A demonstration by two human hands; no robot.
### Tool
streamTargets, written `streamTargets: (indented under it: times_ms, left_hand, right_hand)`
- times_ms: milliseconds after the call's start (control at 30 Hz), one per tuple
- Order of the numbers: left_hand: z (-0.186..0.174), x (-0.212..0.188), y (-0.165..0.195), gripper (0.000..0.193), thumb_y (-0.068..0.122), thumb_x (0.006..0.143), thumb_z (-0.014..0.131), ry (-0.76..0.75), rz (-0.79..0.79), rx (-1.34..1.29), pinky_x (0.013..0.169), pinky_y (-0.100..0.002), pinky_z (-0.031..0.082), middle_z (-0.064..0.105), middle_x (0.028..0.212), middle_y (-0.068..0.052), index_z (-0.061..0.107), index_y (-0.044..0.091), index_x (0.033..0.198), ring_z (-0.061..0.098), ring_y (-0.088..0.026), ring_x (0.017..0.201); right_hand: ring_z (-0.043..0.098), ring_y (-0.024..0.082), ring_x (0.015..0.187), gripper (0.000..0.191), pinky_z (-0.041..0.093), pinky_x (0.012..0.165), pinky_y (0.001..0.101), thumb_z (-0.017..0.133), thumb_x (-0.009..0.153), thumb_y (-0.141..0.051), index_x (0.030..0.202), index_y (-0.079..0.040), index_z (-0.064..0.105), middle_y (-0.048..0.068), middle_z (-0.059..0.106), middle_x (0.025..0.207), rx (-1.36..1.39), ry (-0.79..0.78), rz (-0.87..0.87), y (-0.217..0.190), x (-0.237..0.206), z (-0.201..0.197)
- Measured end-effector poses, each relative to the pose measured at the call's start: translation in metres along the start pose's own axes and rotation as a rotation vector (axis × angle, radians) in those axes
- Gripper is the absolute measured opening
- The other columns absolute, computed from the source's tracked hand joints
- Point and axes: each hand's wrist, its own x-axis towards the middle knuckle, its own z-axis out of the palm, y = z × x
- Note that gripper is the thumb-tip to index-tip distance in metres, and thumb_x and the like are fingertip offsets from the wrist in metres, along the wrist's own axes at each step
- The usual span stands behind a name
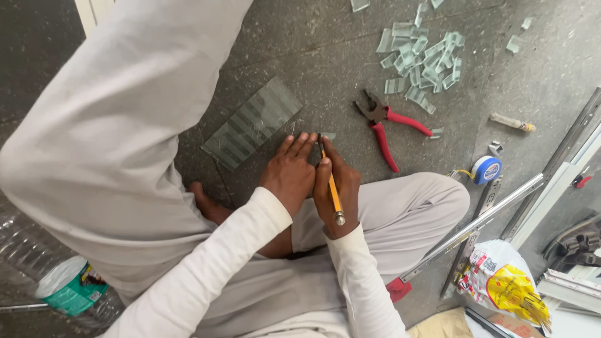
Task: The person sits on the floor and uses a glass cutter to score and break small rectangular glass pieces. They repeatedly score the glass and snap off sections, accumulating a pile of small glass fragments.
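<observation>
Floor work, seen from above. The person sits cross-legged on a grey speckled floor (325, 56), both hands low in front of the knees.

Right hand (338, 188): closed around a thin yellow-handled glass cutter (333, 188), held like a pencil, metal knob toward the wrist, tip down near the floor just beyond the fingertips. Grip looks firm, fingers wrapped together on the shaft.

Left hand (289, 172): flat, fingers spread forward and pressing down, holding nothing. It seems to pin a clear pane; the edge of that pane under the hand is too faint to trace.

1 ribbed glass strip (251, 122) lies on the floor just beyond the left hand, apart from it, angled up to the right.

Handling judgement: the glass is stiff, thin and brittle, light for its size, smooth on the face and sharp along cut edges. It would slide on the floor unless weighted flat by a palm. Best taken by the 2 long edges with fingertips, or pressed from above; never by a corner, which would chip.

Around: red-handled pliers (391, 125) to the right of the hands, a heap of small glass offcuts (422, 59) farther off, a blue tape measure (486, 169), a long metal rail (476, 228) by the right knee, a yellow and white bag (504, 281), a plastic bottle (62, 285) at lower left.
</observation>
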Motion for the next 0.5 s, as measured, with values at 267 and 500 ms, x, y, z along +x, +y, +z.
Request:
streamTargets:
  times_ms: [267,500]
  left_hand:
    - [-0.007,0.007,-0.016,0.044,0.022,0.091,0.058,0.107,0.143,0.141,0.119,-0.043,0.025,0.042,0.154,-0.019,0.066,0.003,0.13,0.038,-0.03,0.143]
    - [-0.027,0.018,-0.014,0.035,0.027,0.102,0.053,-0.094,0.112,0.091,0.122,-0.044,0.022,0.034,0.162,-0.013,0.068,0.008,0.127,0.033,-0.028,0.149]
  right_hand:
    - [0.063,0.016,0.055,0.041,0.049,0.055,0.0326,0.046,0.104,-0.013,0.137,0.006,0.062,0.016,0.065,0.068,-0.043,-0.039,-0.091,0.005,0.001,-0.002]
    - [0.061,0.018,0.053,0.04,0.047,0.054,0.0329,0.046,0.104,-0.011,0.136,0.006,0.063,0.016,0.064,0.067,-0.06,-0.025,-0.112,0.003,0.004,0.001]
